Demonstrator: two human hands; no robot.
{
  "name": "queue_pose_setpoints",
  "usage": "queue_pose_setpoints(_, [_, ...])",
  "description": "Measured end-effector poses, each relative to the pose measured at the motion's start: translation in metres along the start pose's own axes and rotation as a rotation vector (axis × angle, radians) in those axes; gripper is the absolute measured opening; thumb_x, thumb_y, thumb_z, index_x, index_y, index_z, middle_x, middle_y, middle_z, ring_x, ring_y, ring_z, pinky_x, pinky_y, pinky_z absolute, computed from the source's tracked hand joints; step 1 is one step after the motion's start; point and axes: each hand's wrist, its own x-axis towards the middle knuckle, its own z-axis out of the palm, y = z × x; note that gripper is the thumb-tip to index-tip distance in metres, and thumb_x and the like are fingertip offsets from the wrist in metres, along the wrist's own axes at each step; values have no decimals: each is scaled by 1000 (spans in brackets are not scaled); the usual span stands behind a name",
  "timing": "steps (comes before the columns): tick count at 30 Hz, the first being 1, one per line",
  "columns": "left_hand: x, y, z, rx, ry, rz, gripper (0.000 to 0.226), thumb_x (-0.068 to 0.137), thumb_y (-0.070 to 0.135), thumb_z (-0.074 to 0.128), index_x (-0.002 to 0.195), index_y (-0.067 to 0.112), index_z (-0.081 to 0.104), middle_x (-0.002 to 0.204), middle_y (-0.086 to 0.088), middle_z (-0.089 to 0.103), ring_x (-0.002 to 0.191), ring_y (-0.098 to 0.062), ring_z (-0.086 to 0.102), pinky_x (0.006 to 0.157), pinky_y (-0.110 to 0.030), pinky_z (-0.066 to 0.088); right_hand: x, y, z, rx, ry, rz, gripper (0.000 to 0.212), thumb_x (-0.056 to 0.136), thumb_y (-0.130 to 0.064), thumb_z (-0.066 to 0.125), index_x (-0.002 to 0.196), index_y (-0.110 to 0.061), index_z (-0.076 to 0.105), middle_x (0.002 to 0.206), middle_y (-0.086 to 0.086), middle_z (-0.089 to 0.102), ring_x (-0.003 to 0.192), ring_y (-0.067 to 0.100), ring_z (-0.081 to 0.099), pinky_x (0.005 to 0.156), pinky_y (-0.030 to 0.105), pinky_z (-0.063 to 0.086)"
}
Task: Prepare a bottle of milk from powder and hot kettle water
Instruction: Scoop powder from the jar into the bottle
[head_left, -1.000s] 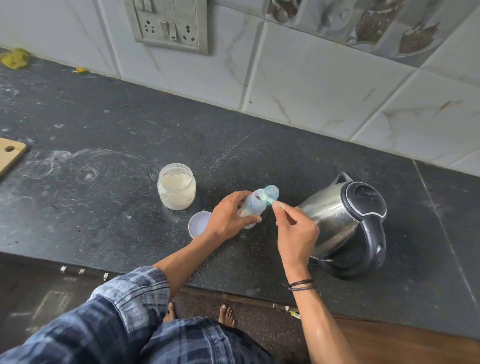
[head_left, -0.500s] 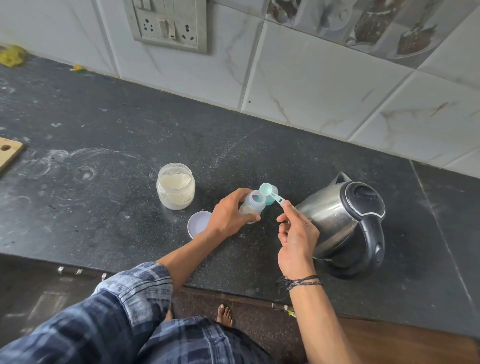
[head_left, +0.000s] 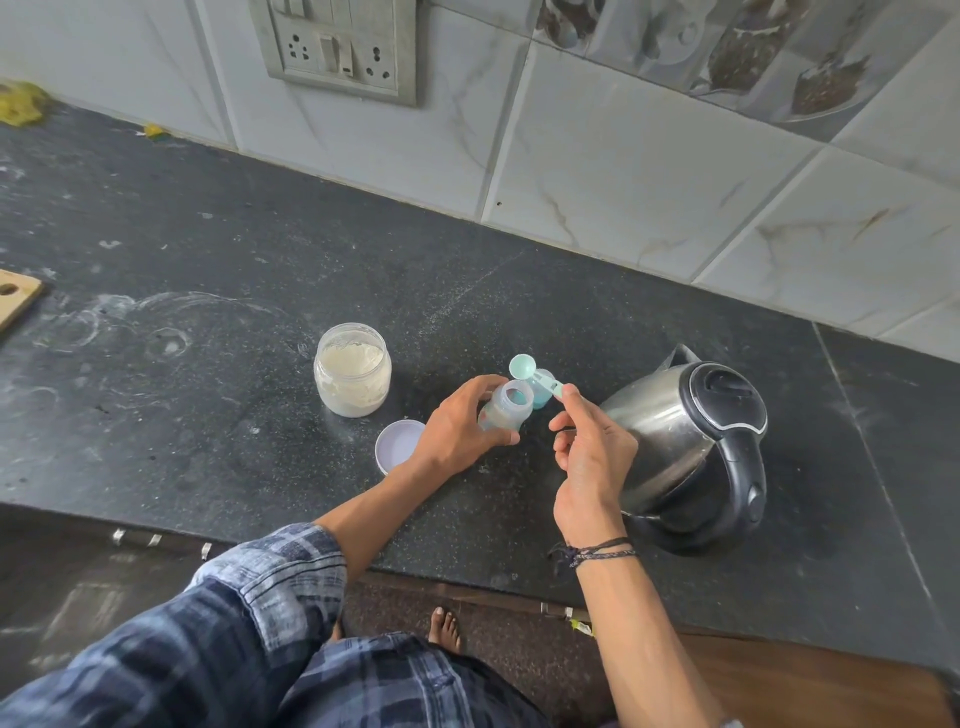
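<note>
Left hand (head_left: 460, 428) grips the bottle (head_left: 506, 410): the fingers curl round its far side and the thumb presses the near side. The bottle stands on the table (head_left: 218, 260) with its mouth uncovered. What lies inside it is too dim to tell.

Right hand (head_left: 592, 460) pinches the end of the scoop (head_left: 523, 368) handle between thumb and forefinger, and its other fingers curl loosely below. The scoop's teal bowl faces up and looks bare. It hovers just beyond the bottle's mouth, apart from it. The two hands sit close together without touching.

A small teal piece (head_left: 543, 396) shows just behind the bottle, under the scoop handle. I cannot tell what it is.

A round white lid (head_left: 397, 444) lies flat on the table, partly hidden by the left wrist. Left of the left hand and a little farther back, a clear jar (head_left: 352, 370) of pale powder stands uncovered.

A steel kettle (head_left: 685, 447) with a black lid and handle stands just right of the right hand, its spout pointing away from the person. Dark cords (head_left: 597, 551) circle the right wrist. A plaid sleeve (head_left: 270, 571) is rolled up on the left arm.

Far to the left, a wooden board (head_left: 15, 304) meets the edge of view. On the tiled wall beyond the hands, a socket plate (head_left: 337, 49) is set. Below the table edge a bare foot (head_left: 445, 627) shows on the floor.
</note>
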Motion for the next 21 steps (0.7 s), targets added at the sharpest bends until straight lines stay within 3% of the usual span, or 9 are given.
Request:
queue_pose_setpoints(4, [-7,-1,-4,-4,28,10,79,77,27,91,145,21,52,145,5,59,131,-14,54,108,-32,44,-5,-5,12,-100,-42,-111,33,96,-25,75,65,-13,76,58,3,61,50,13,42,52,24,39])
queue_pose_setpoints(9, [-25,-10,-19,65,89,53,66,88,26,82,146,15,52,146,-2,58,135,-18,53,109,-24,37,-19,-9,40,-277,-157,-290,46,97,-30,71,57,-7,65,58,0,60,60,14,48,70,38,43])
queue_pose_setpoints(14, [-43,-25,-37,179,111,89,57,93,30,74,145,22,52,145,4,57,133,-16,50,108,-33,43,-30,-7,77,-419,-297,-326,35,96,-31,70,64,-17,74,54,-3,61,48,6,44,55,26,42])
queue_pose_setpoints(18, [-51,-34,-51,215,103,132,50,93,29,74,138,18,54,136,3,60,123,-16,52,101,-35,46,-37,1,109,-530,-356,-352,25,95,-30,72,75,-17,80,57,-5,66,49,3,51,60,32,48])
queue_pose_setpoints(21, [-55,-41,-59,226,103,154,43,91,27,72,130,16,57,125,0,62,113,-14,50,91,-29,42,-39,7,126,-635,-379,-400,28,94,-33,72,70,-20,77,58,-10,68,54,5,59,64,35,52])
